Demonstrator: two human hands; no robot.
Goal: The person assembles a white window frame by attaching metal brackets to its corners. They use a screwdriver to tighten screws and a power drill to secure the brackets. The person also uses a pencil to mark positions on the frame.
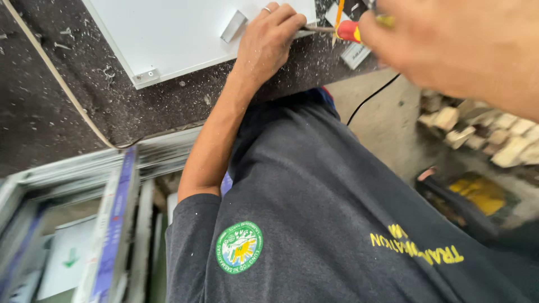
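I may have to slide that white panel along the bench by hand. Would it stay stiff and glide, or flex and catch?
The white panel lies flat with straight edges and metal corner brackets, so it probably stays stiff. Shavings litter the dark bench, so it may grate rather than glide. The left hand presses on its edge beside the screwdriver, which suggests it shifts easily.

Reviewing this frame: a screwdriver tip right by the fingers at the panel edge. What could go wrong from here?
1. The left hand pinches the metal shaft of the screwdriver at the edge of the white panel; a slip might jab the fingers.
2. The right hand is blurred, so its grip on the handle cannot be judged.
3. Metal shavings litter the dark bench and could cut skin.
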